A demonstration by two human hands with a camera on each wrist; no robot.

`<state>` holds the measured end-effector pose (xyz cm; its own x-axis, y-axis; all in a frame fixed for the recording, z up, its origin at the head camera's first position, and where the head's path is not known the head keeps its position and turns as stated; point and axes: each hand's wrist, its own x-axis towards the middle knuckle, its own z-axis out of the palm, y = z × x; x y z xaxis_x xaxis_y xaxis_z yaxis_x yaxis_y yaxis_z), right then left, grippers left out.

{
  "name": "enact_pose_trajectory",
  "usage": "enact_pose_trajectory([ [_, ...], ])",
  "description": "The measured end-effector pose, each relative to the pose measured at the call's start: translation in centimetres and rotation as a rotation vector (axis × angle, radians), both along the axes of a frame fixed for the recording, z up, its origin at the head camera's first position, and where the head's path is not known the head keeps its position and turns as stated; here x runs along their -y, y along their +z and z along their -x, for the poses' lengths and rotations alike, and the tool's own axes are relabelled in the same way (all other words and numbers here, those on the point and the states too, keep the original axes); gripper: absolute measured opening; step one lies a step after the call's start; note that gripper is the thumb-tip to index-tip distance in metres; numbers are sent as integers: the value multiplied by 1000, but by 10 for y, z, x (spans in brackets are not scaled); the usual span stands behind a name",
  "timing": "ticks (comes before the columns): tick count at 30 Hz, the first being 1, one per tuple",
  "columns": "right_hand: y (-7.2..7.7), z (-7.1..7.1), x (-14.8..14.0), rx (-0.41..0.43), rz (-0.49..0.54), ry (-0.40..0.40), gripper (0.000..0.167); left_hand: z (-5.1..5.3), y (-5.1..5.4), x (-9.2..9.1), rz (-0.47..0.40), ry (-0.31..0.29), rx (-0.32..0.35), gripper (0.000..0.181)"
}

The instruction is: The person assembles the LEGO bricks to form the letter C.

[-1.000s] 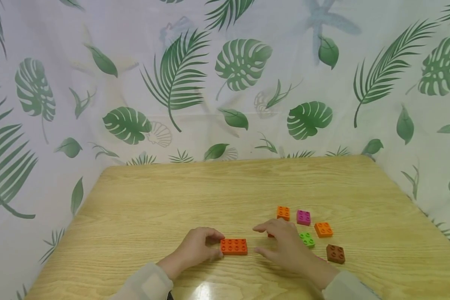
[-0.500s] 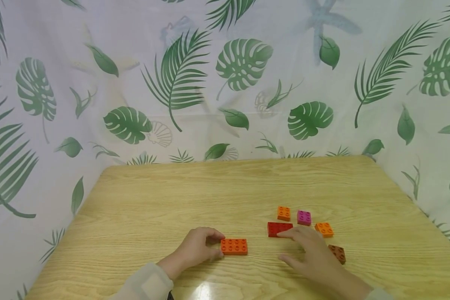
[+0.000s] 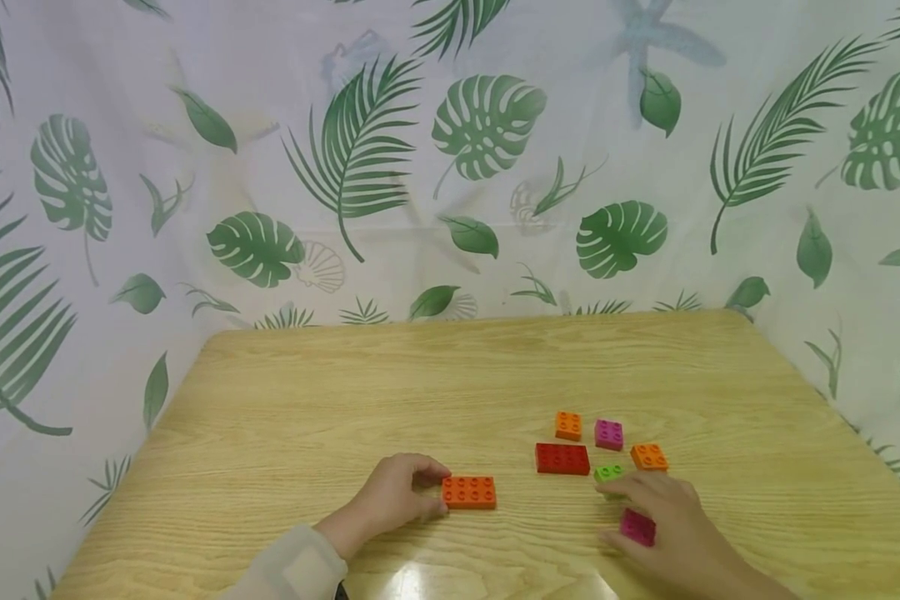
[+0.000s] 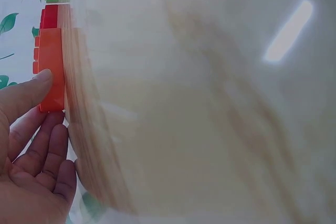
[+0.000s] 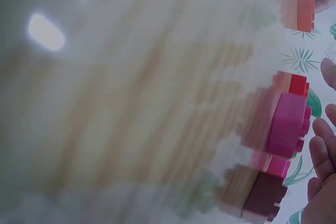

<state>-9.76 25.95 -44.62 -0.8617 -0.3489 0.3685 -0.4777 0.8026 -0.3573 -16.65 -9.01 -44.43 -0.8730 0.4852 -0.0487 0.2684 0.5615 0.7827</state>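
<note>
The left hand (image 3: 390, 498) pinches the left end of an orange-red eight-stud brick (image 3: 468, 492) lying on the table. In the left wrist view, the thumb of the left hand (image 4: 31, 145) lies on the side of this brick (image 4: 51, 59), fingers at its end. The right hand (image 3: 675, 527) is spread, empty, with a magenta brick (image 3: 637, 527) between thumb and fingers in the head view. A gap separates the right hand (image 5: 324, 166) from the magenta brick (image 5: 287, 124) in the right wrist view. Partly covered by its fingers is a green brick (image 3: 609, 472).
A long dark red brick (image 3: 562, 458) lies right of the orange-red one. Behind it are an orange brick (image 3: 567, 425) and a magenta brick (image 3: 609, 433); another orange brick (image 3: 649, 456) is farther right. A brown brick (image 5: 265, 195) appears in the right wrist view.
The right hand has moved right and nearer the body, from beside the long red brick to around the near magenta one. It now hides the brown brick in the head view. The left hand stays put.
</note>
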Motion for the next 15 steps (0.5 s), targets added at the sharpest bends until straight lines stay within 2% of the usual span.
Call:
enact_pose_trajectory([
  [6,2,-7,-11,4,-45,-35,46,0,1,0,0,2,2,37],
  [15,3,-11,-23,105,-146,-104,46,0,0,0,-9,7,9,37],
])
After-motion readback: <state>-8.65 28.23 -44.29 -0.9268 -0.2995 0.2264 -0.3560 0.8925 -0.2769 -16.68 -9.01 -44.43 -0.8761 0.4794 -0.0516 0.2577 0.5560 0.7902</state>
